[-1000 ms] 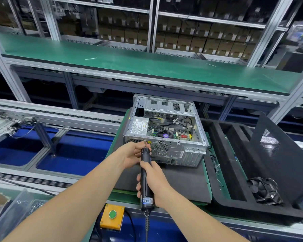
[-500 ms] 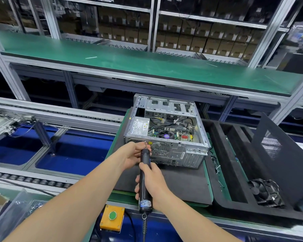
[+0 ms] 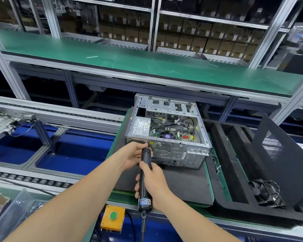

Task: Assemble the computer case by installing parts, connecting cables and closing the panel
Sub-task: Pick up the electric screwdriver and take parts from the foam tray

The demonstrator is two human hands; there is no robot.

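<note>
step: probably driving a rear-panel screw.
right hand point(image 3: 152, 182): wrapped round electric screwdriver point(image 3: 144, 201).
left hand point(image 3: 132, 154): fingers curled at its nose, steadying.
computer case point(image 3: 173, 149): open, just beyond left hand.
next: keep bit square, press in.

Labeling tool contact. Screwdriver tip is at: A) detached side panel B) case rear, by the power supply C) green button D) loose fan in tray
B: right hand holds the electric screwdriver against the computer case rear, beside the power supply; left hand steadies its tip.
</note>
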